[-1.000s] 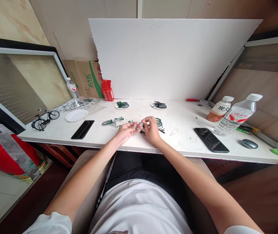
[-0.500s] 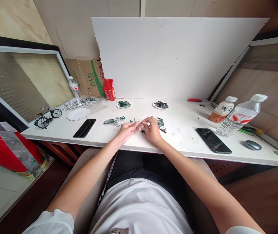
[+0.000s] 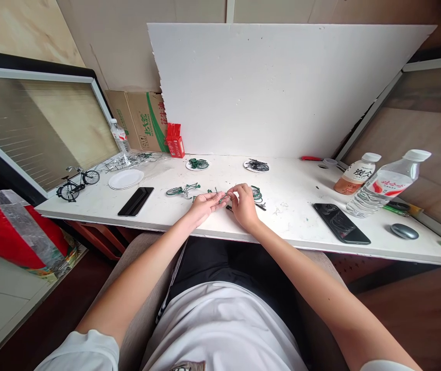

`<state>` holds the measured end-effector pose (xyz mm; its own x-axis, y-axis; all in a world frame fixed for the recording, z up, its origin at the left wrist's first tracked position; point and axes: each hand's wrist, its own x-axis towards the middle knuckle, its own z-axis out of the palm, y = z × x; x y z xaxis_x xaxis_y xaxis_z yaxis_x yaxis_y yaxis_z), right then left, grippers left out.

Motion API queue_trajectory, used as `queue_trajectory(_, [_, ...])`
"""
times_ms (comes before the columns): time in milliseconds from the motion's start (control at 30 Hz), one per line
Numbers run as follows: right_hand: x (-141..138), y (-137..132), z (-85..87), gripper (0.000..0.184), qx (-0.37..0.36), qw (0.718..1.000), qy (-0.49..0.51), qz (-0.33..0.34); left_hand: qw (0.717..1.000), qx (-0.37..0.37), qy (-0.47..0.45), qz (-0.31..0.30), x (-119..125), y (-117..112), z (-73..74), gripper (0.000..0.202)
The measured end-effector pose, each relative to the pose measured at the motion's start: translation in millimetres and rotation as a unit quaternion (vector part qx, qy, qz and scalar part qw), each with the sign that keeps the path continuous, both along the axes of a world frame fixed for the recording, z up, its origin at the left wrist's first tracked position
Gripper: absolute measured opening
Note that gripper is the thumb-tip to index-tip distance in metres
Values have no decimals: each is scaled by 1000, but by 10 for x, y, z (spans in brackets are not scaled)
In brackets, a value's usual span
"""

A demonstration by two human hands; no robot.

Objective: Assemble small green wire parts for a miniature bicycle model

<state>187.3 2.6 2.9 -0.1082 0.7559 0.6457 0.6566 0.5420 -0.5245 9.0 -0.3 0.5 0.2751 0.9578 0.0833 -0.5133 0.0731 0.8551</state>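
My left hand [image 3: 205, 204] and my right hand [image 3: 243, 205] meet over the front middle of the white table [image 3: 290, 226]. Both pinch a small green model part [image 3: 223, 197] between their fingertips. A green bicycle frame with a wheel [image 3: 182, 191] lies just left of my left hand. Another green wheel part [image 3: 256, 194] sits right behind my right hand. A thin dark tool [image 3: 261, 207] lies partly under my right hand.
Two small dishes of parts [image 3: 197, 164] [image 3: 256, 165] stand at the back. A black phone [image 3: 135, 201], a white plate [image 3: 126, 179] and a finished black model bicycle [image 3: 75, 184] are left. Another phone [image 3: 341, 223], two bottles [image 3: 386, 184] [image 3: 355, 173] and a mouse [image 3: 404, 231] are right.
My hands stay together on the small part with only slight finger shifts. The camera has drifted a little, so everything sits slightly further right.
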Motion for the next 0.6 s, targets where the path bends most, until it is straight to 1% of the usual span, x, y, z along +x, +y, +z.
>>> queue_trajectory(233, [14, 11, -8, 19, 1, 1000, 23, 6, 999, 17, 34, -6, -2, -20, 24, 28])
queue_trajectory(467, [39, 35, -26, 25, -59, 994, 88, 34, 997, 26, 68, 4, -7, -61, 55, 37])
queue_trajectory(600, [50, 41, -21, 27, -72, 991, 103, 39, 997, 25, 74, 6, -7, -58, 47, 40])
